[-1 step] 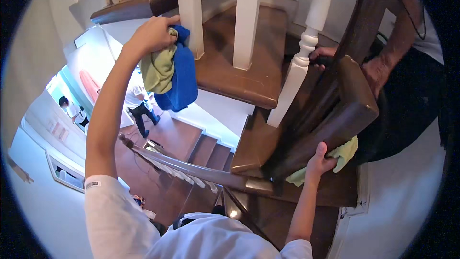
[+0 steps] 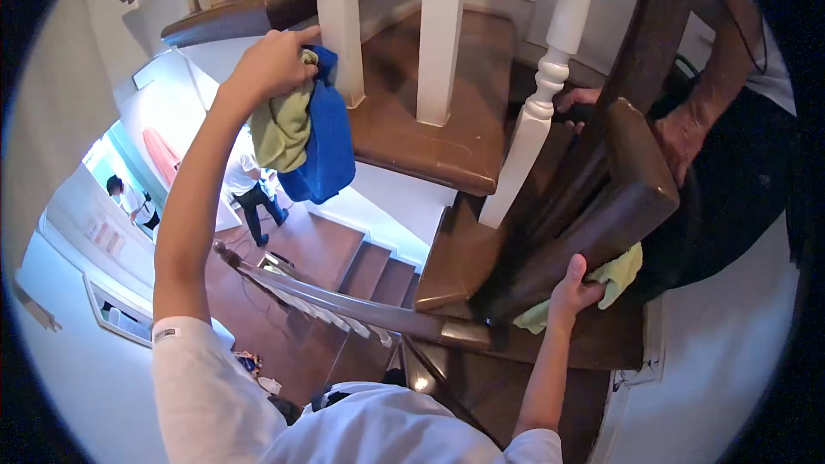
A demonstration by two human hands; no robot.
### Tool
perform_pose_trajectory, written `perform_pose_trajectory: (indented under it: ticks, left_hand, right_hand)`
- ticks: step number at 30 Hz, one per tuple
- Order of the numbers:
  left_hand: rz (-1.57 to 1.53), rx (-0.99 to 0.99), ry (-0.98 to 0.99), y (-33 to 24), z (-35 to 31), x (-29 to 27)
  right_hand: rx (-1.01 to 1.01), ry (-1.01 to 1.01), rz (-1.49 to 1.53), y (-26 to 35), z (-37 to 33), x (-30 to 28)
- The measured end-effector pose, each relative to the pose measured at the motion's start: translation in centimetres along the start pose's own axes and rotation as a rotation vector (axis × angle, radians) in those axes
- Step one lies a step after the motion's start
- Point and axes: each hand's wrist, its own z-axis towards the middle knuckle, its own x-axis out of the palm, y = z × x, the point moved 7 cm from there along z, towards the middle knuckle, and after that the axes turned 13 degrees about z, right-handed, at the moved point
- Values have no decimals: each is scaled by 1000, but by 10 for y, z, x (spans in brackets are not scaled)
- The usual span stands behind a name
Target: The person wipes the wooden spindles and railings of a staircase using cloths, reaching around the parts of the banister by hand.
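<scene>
My left hand [image 2: 273, 62] is closed on a yellow-green cloth [image 2: 282, 131] and a blue cloth [image 2: 320, 142], which hang down together. Its index finger reaches out to a white square baluster [image 2: 338, 26]. Lower on the right, my right hand [image 2: 569, 294] grips a second yellow-green cloth [image 2: 620, 277] against the underside of the dark brown wooden handrail [image 2: 593, 222]. Part of that cloth is hidden behind the hand and the rail.
Another person's hand [image 2: 679, 139] rests by the handrail's end. Brown treads [image 2: 430, 155] and a turned white baluster [image 2: 550, 86] stand ahead. Below are a lower banister [image 2: 344, 292], descending steps [image 2: 368, 268] and two people, one standing [image 2: 253, 198] on the brown floor.
Very little differs. The other person's hand by the handrail has shifted slightly, and the blue cloth hangs a touch lower. Both my hands keep their grips.
</scene>
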Motion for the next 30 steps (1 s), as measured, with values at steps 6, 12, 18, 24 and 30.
perform_pose_trajectory:
  ticks: [6,12,18,24,30]
  left_hand:
    - [-420,-39,-644,-29,-17,-49]
    - [131,74,-943,-106,22,-27]
    - [237,440,-434,-87,51,46]
    - [-588,-53,-852,-13,-57,-13]
    - [-233,-526,31,41,-75,69]
  right_hand:
    - [3,-84,-43,-4,-5,-6]
    - [105,-82,-73,6,-8,1]
    - [21,-88,-109,-1,-3,-5]
    - [197,-430,160,7,-15,-35]
    - [-335,428,-70,140,-9,129]
